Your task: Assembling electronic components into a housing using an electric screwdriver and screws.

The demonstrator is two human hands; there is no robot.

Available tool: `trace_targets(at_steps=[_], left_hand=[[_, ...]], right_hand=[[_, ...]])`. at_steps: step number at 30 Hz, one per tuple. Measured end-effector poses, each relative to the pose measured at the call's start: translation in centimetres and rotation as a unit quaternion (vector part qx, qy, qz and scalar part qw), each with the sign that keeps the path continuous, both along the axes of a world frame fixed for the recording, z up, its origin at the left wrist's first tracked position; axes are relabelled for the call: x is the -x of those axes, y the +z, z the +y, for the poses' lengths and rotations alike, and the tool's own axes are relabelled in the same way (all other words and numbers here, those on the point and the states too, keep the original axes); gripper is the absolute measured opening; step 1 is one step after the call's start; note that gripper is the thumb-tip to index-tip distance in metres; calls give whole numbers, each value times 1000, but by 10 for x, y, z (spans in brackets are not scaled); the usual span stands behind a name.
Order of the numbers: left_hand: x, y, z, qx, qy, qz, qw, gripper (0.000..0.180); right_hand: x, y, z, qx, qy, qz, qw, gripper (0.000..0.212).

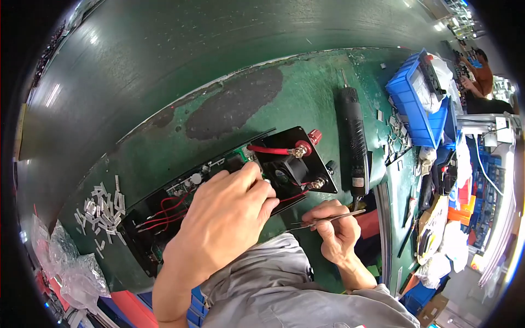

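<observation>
My left hand (221,213) reaches over an open black electronics case (143,249) lying aslant on the bench. Its fingers are bent together down among the circuit boards, and the hand hides what they hold. In my right hand (340,235), near the case's right end, a pair of thin metal tweezers (345,216) is pinched, points to the left. The case's black end panel (322,177) carries a red terminal (315,136) with a thick red cable (270,150), and a black terminal (331,165) below it. Thin red wires (167,220) run inside the left part.
A black electric screwdriver (354,136) lies upright in view, right of the case. Small white strips (101,210) are heaped at left beside clear plastic bags (71,273). Blue bins (413,101) and small metal pieces (396,136) lie at right. Another person (481,76) sits far right.
</observation>
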State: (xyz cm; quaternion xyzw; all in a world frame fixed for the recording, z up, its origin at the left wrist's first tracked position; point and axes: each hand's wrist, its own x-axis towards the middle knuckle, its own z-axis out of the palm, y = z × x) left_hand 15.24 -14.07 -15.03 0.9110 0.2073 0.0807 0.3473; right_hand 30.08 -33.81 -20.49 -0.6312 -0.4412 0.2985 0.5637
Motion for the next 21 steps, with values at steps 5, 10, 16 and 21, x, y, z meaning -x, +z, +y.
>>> trace_targets(at_steps=[5, 10, 16, 21], left_hand=[[-6, 1, 1, 16, -17, -6, 1000, 12], [-12, 3, -1, -23, -17, 15, 999, 11], [-11, 1, -11, -156, 11, -5, 988, 19], [1, 2, -10, -125, 3, -14, 992, 21]], right_hand=[[2, -7, -1, -1, -3, 24, 1000, 26], [1, -9, -1, 30, -15, 38, 999, 26], [1, -12, 1, 45, -29, 95, 994, 26], [0, -13, -3, 47, -24, 100, 994, 26]])
